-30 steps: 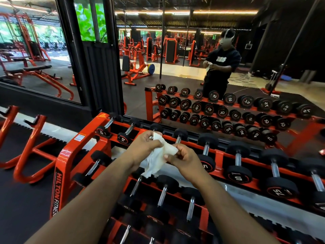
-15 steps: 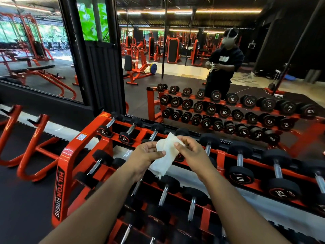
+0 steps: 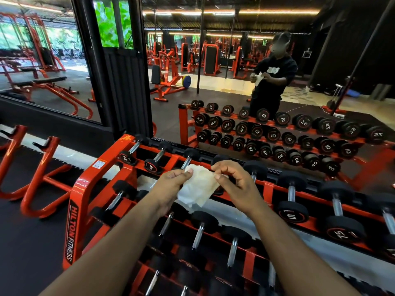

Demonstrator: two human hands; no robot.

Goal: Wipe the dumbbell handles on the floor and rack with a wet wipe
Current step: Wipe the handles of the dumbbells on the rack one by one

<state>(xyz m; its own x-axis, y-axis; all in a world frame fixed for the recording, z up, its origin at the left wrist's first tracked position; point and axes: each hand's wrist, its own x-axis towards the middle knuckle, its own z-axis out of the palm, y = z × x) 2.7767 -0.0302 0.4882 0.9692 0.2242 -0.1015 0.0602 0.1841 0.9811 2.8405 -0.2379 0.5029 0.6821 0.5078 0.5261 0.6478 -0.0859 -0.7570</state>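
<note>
Both hands, left hand (image 3: 174, 181) and right hand (image 3: 234, 184), pinched the wet wipe (image 3: 198, 189) at its top corners, spreading it at frame centre above the orange dumbbell rack (image 3: 85, 189). Wiping apparently hadn't begun; next, the wipe should wrap a chrome dumbbell handle (image 3: 187, 162) just behind.

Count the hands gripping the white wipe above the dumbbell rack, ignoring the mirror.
2. The left hand pinches the wipe at its upper left corner; the right hand pinches its upper right edge. None seems hidden.
</note>
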